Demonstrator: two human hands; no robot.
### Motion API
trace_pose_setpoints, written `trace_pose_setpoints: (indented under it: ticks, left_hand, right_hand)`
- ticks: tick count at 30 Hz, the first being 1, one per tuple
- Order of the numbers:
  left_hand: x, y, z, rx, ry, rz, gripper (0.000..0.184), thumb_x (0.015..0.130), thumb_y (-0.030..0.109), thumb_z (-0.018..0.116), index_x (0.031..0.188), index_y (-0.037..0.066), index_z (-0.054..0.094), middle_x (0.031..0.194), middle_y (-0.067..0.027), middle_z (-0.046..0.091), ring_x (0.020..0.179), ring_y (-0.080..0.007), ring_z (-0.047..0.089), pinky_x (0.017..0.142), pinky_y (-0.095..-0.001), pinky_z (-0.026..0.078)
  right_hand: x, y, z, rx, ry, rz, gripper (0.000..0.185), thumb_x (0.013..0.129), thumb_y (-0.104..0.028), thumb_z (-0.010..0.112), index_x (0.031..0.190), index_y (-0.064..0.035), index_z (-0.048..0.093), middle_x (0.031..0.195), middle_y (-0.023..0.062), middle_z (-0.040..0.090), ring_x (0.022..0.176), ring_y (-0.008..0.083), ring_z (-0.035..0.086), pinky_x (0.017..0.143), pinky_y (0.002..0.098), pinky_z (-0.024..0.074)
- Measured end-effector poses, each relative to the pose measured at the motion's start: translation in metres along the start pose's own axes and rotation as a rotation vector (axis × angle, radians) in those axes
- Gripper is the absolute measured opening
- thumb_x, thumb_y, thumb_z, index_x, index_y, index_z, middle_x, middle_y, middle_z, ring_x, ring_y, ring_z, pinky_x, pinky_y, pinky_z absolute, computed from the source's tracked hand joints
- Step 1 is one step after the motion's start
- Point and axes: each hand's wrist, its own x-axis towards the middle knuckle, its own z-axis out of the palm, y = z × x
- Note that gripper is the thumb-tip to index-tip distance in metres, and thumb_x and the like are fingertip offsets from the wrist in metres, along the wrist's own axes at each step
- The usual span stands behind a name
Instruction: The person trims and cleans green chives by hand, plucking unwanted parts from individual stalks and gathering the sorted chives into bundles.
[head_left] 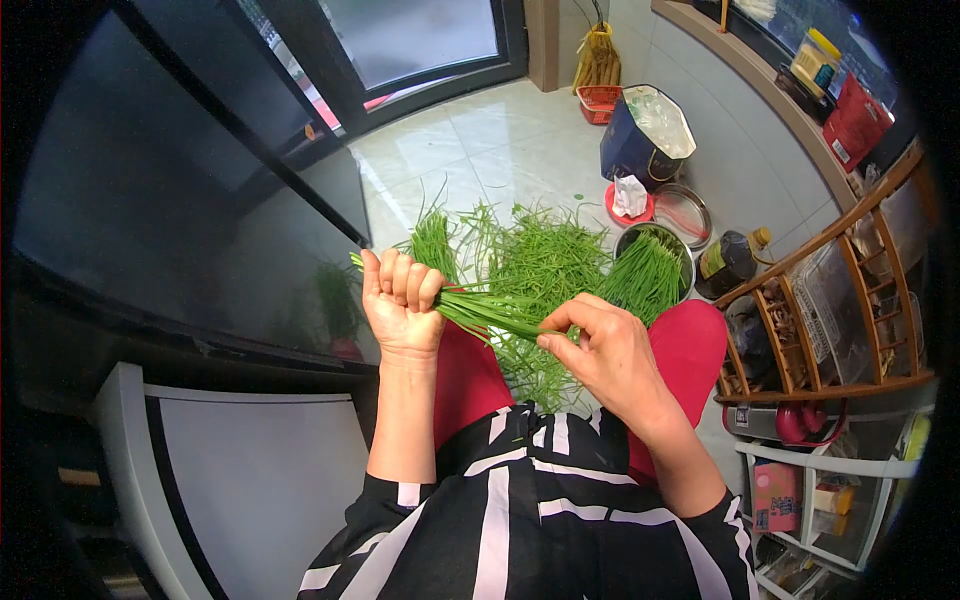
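My left hand (405, 300) is wrapped in a fist around a bunch of green chives (492, 308). The stalks stick out on both sides of the fist, the longer part toward the right. Thumb and forefinger of my right hand (600, 350) pinch the far ends of the same bunch. Below them, a loose heap of chives (548, 255) lies spread on the tiled floor. A smaller pile of chives (433, 240) is behind my left hand. Beyond my right hand, a neat bundle of chives (645, 275) rests in a round metal pot (688, 262).
A dark blue bag (630, 150) with a clear liner stands behind the pot, near a red dish (645, 212) holding white tissue. On the right are a dark bottle (730, 262) and a wooden rack (800, 385). A glossy dark cabinet (200, 230) stands left.
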Motion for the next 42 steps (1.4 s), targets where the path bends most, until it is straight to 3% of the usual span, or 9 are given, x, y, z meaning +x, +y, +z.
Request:
trace_pose_setpoints:
  ticks: [5, 10, 13, 19, 29, 36, 38, 40, 42]
  left_hand:
    - [0.001, -0.004, -0.005, 0.038, 0.046, 0.042, 0.050, 0.098, 0.038, 0.034, 0.055, 0.014, 0.028, 0.046, 0.0027, 0.018, 0.038, -0.0102, 0.013, 0.039, -0.0257, 0.017]
    - [0.002, 0.007, -0.008, -0.006, 0.199, 0.158, 0.050, 0.099, 0.039, 0.033, 0.056, 0.014, 0.028, 0.047, 0.0029, 0.018, 0.039, -0.0107, 0.012, 0.039, -0.0259, 0.016]
    - [0.001, 0.014, -0.010, -0.018, 0.190, 0.163, 0.049, 0.099, 0.038, 0.033, 0.056, 0.014, 0.028, 0.047, 0.0028, 0.018, 0.040, -0.0108, 0.013, 0.039, -0.0253, 0.016]
    - [0.000, 0.015, -0.014, -0.052, 0.161, 0.146, 0.049, 0.099, 0.037, 0.035, 0.057, 0.013, 0.029, 0.047, 0.0027, 0.018, 0.040, -0.0106, 0.013, 0.040, -0.0251, 0.017]
    - [-0.001, 0.002, -0.013, 0.010, 0.110, 0.083, 0.050, 0.099, 0.038, 0.032, 0.056, 0.013, 0.029, 0.047, 0.0028, 0.018, 0.040, -0.0102, 0.013, 0.040, -0.0255, 0.018]
    - [-0.003, -0.005, -0.008, 0.085, 0.250, 0.138, 0.049, 0.099, 0.041, 0.031, 0.058, 0.013, 0.031, 0.047, 0.0023, 0.020, 0.039, -0.0110, 0.014, 0.039, -0.0260, 0.018]
    - [-0.001, -0.004, -0.007, 0.139, 0.352, 0.183, 0.050, 0.099, 0.041, 0.031, 0.058, 0.014, 0.031, 0.047, 0.0022, 0.020, 0.039, -0.0109, 0.014, 0.038, -0.0257, 0.017]
    - [-0.001, -0.003, -0.011, 0.198, 0.328, 0.174, 0.049, 0.098, 0.042, 0.033, 0.059, 0.013, 0.031, 0.048, 0.0020, 0.021, 0.040, -0.0111, 0.017, 0.040, -0.0260, 0.020]
    - [-0.001, -0.009, -0.009, 0.315, 0.442, 0.170, 0.046, 0.096, 0.041, 0.041, 0.061, 0.013, 0.035, 0.051, 0.0008, 0.025, 0.044, -0.0120, 0.023, 0.046, -0.0272, 0.025]
  right_hand:
    - [0.002, 0.018, 0.014, 0.335, 0.113, 0.161, 0.011, 0.084, -0.011, 0.062, 0.085, 0.0003, 0.062, 0.070, 0.0023, 0.056, 0.055, 0.0070, 0.046, 0.051, 0.0231, 0.0369]
    - [0.008, 0.044, 0.001, 0.640, 0.362, 0.274, 0.013, 0.089, -0.014, 0.060, 0.091, -0.0018, 0.063, 0.075, -0.0044, 0.055, 0.060, 0.0013, 0.045, 0.054, 0.0163, 0.0371]
    - [0.009, 0.050, -0.013, 0.584, 0.360, 0.326, 0.015, 0.089, -0.014, 0.060, 0.092, -0.0002, 0.064, 0.077, -0.0016, 0.058, 0.064, 0.0038, 0.051, 0.058, 0.0186, 0.0412]
    - [0.009, 0.039, -0.018, 0.175, 0.420, 0.022, 0.013, 0.082, -0.010, 0.062, 0.090, 0.0009, 0.065, 0.081, 0.0080, 0.061, 0.075, 0.0163, 0.059, 0.066, 0.0270, 0.0458]
    - [0.010, 0.008, -0.002, -0.002, 0.044, -0.100, 0.015, 0.079, -0.018, 0.065, 0.084, -0.0036, 0.064, 0.078, 0.0116, 0.060, 0.076, 0.0287, 0.056, 0.071, 0.0379, 0.0427]
    - [0.014, 0.026, 0.019, 0.225, 0.283, 0.091, 0.012, 0.083, -0.014, 0.060, 0.084, -0.0020, 0.063, 0.074, 0.0095, 0.058, 0.065, 0.0216, 0.056, 0.060, 0.0318, 0.0434]
    - [0.016, 0.041, 0.012, 0.386, 0.400, 0.200, 0.015, 0.088, -0.013, 0.056, 0.085, 0.0017, 0.061, 0.074, 0.0032, 0.059, 0.070, 0.0060, 0.053, 0.063, 0.0213, 0.0409]
    - [0.016, 0.048, 0.001, 0.426, 0.343, 0.220, 0.018, 0.090, -0.013, 0.054, 0.091, 0.0021, 0.062, 0.081, 0.0077, 0.063, 0.076, 0.0113, 0.058, 0.069, 0.0237, 0.0440]
    - [0.015, 0.047, -0.006, 0.006, 0.314, 0.094, 0.022, 0.088, -0.018, 0.055, 0.098, 0.0005, 0.063, 0.098, 0.0152, 0.063, 0.091, 0.0264, 0.059, 0.080, 0.0356, 0.0447]
